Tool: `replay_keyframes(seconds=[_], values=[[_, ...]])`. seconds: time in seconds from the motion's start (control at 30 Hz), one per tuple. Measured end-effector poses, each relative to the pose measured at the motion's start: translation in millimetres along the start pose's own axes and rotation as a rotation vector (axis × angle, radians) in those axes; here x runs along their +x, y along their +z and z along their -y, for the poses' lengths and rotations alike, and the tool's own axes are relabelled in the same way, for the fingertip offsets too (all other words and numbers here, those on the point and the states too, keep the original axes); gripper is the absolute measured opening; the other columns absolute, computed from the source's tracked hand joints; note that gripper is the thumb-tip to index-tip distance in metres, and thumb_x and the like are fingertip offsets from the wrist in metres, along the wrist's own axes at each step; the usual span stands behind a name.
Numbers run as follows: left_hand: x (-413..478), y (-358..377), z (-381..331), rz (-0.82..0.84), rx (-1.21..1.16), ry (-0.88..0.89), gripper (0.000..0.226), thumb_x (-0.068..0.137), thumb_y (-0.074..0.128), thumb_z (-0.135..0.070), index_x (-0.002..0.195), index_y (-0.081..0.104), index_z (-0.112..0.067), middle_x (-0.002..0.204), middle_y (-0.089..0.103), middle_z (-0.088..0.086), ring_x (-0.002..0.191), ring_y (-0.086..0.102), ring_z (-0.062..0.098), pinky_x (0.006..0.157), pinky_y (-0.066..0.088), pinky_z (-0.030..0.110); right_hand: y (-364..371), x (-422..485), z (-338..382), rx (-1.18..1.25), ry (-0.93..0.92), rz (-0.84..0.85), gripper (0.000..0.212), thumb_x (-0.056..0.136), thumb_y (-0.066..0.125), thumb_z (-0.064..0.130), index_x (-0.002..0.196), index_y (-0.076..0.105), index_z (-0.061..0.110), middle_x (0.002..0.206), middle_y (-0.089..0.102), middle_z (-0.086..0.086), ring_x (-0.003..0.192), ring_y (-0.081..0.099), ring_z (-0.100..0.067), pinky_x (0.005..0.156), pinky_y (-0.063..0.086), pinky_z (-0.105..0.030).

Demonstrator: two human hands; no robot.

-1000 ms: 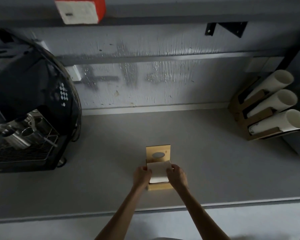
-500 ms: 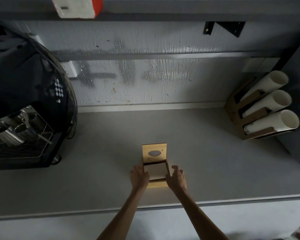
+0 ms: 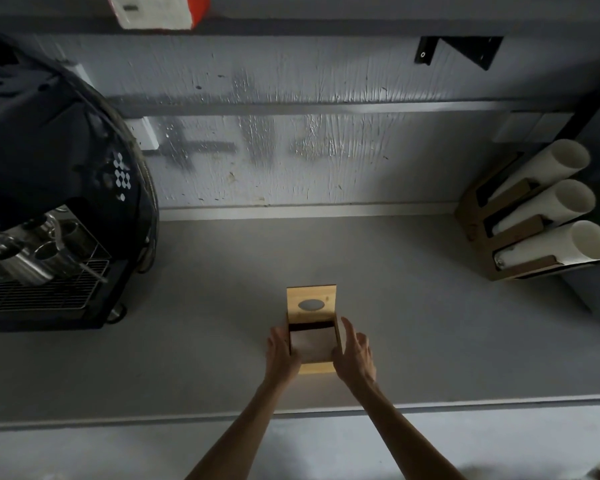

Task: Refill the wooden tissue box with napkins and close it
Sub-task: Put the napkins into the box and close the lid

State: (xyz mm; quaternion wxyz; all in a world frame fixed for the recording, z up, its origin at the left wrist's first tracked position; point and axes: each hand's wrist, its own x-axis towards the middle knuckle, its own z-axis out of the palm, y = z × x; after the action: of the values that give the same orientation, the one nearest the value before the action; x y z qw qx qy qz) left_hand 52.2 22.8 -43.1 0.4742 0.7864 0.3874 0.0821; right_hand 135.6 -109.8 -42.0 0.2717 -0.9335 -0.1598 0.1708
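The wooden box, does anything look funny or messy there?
Nothing messy. The small light wooden tissue box sits square on the grey counter, its lid standing open, with pale napkins lying flat inside.

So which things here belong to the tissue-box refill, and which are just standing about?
Job: wooden tissue box, its open lid, napkins inside, left hand, right hand.

Bystanders: coffee machine, cup dispenser.

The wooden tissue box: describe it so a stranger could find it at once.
On the grey counter, midway between the black coffee machine and the cup dispenser, sits the wooden tissue box. Its lid, standing open, has an oval slot.
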Motion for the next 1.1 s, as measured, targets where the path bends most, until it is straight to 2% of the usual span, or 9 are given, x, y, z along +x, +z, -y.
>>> replay_keyframes(seconds=[0.13, 0.27, 0.5, 0.6, 0.67, 0.8, 0.87, 1.0, 1.1], values=[[3, 4, 0, -0.029, -0.023, -0.061, 0.015, 0.092, 0.045, -0.012, 0.103, 0.037, -0.017, 0.102, 0.047, 0.006, 0.094, 0.05, 0.022, 0.07, 0.039, 0.026, 7, -7, 16, -0.146, -0.306, -0.224, 0.044, 0.083, 0.067, 0.019, 0.124, 0.051, 0.021, 0.113, 0.059, -0.006, 0.092, 0.059, -0.019, 0.073, 0.058, -0.035], [7, 8, 0, -0.038, -0.145, -0.216, 0.039, 0.087, 0.057, -0.012, 0.119, 0.035, -0.011, 0.11, 0.047, 0.004, 0.099, 0.051, 0.023, 0.084, 0.049, 0.038, 4, 5, 49, -0.255, -0.522, -0.028, 0.023, 0.086, 0.066, 0.013, 0.108, 0.068, 0.017, 0.11, 0.071, -0.003, 0.101, 0.067, -0.019, 0.084, 0.056, -0.033], [25, 19, 29, 0.018, -0.297, -0.442, 0.028, 0.077, 0.053, -0.001, 0.1, 0.045, -0.014, 0.108, 0.058, 0.014, 0.091, 0.056, 0.026, 0.079, 0.053, 0.043, -9, 27, 78, -0.496, -0.381, 0.404, 0.032, 0.086, 0.059, 0.024, 0.114, 0.065, 0.009, 0.114, 0.066, -0.013, 0.11, 0.06, -0.032, 0.091, 0.047, -0.038], [9, 11, 12, 0.071, -0.428, -0.492, 0.015, 0.082, 0.051, -0.008, 0.092, 0.053, -0.019, 0.108, 0.061, 0.01, 0.093, 0.058, 0.022, 0.075, 0.05, 0.036, -14, 38, 88, -0.631, -0.315, 0.61, 0.041, 0.085, 0.052, 0.039, 0.111, 0.065, 0.01, 0.101, 0.064, -0.007, 0.103, 0.062, -0.025, 0.086, 0.049, -0.035], [0, 5, 1, 0.09, -0.535, -0.523, 0.01, 0.089, 0.057, -0.014, 0.097, 0.052, -0.017, 0.105, 0.059, 0.007, 0.089, 0.056, 0.018, 0.068, 0.045, 0.03, -12, 47, 95, -0.647, -0.26, 0.705, 0.043, 0.086, 0.052, 0.04, 0.117, 0.062, 0.012, 0.11, 0.064, -0.006, 0.105, 0.06, -0.023, 0.09, 0.049, -0.035], [0, 7, 4, 0.123, -0.675, -0.589, 0.02, 0.093, 0.055, -0.017, 0.111, 0.047, -0.013, 0.098, 0.052, 0.005, 0.078, 0.046, 0.015, 0.068, 0.043, 0.03, -7, 63, 97, -0.694, -0.218, 0.779, 0.048, 0.085, 0.049, 0.031, 0.13, 0.054, 0.014, 0.124, 0.06, -0.005, 0.11, 0.058, -0.022, 0.094, 0.05, -0.034], [-2, 10, 5, 0.106, -0.722, -0.61, 0.013, 0.094, 0.053, -0.017, 0.105, 0.046, -0.016, 0.094, 0.051, 0.002, 0.082, 0.046, 0.015, 0.074, 0.042, 0.031, -6, 65, 95, -0.74, -0.223, 0.788, 0.045, 0.084, 0.049, 0.03, 0.125, 0.057, 0.013, 0.121, 0.061, -0.006, 0.107, 0.059, -0.023, 0.093, 0.051, -0.034], [-9, 13, 1, 0.012, -0.759, -0.579, 0.009, 0.093, 0.052, -0.015, 0.087, 0.047, -0.02, 0.085, 0.05, 0.005, 0.07, 0.041, 0.015, 0.058, 0.032, 0.028, 3, 68, 86, -0.726, -0.208, 0.804, 0.036, 0.085, 0.051, 0.026, 0.117, 0.06, 0.012, 0.111, 0.061, -0.005, 0.101, 0.058, -0.024, 0.091, 0.049, -0.037], [-11, 17, -1, -0.035, -0.748, -0.559, 0.013, 0.091, 0.047, -0.016, 0.079, 0.049, -0.018, 0.079, 0.045, 0.008, 0.066, 0.035, 0.015, 0.057, 0.028, 0.028, -2, 61, 88, -0.652, -0.217, 0.764, 0.036, 0.089, 0.048, 0.019, 0.122, 0.059, 0.009, 0.119, 0.06, -0.01, 0.11, 0.057, -0.026, 0.095, 0.048, -0.035]])
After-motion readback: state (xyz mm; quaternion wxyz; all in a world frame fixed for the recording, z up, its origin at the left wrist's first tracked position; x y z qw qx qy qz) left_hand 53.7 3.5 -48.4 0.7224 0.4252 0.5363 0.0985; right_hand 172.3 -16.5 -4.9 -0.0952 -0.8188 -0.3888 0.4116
